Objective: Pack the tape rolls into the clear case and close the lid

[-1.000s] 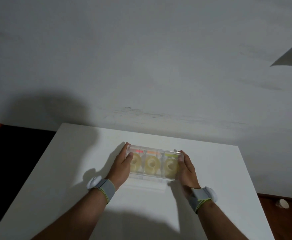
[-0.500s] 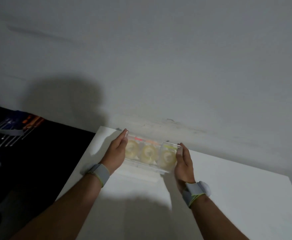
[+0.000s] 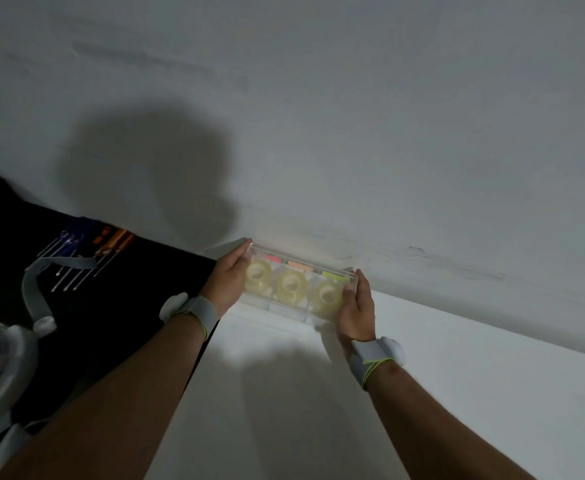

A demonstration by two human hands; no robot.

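A plain grey wall fills most of the view, with a white worktop (image 3: 422, 393) running from 6 o'clock out to 3 o'clock and a dark surface off at 9 o'clock. The clear case (image 3: 299, 285) sits at the worktop's far edge near the wall, just below centre. Three yellowish tape rolls (image 3: 291, 285) lie side by side inside it, so the packing looks finished. The left hand (image 3: 230, 282) clasps the case's 9 o'clock end and the right hand (image 3: 355, 306) its 3 o'clock end, fingers curled against the walls. The lid appears down over the rolls, though whether it has latched is hard to judge through the glare. The coloured strips along the far side are too blurred to identify.
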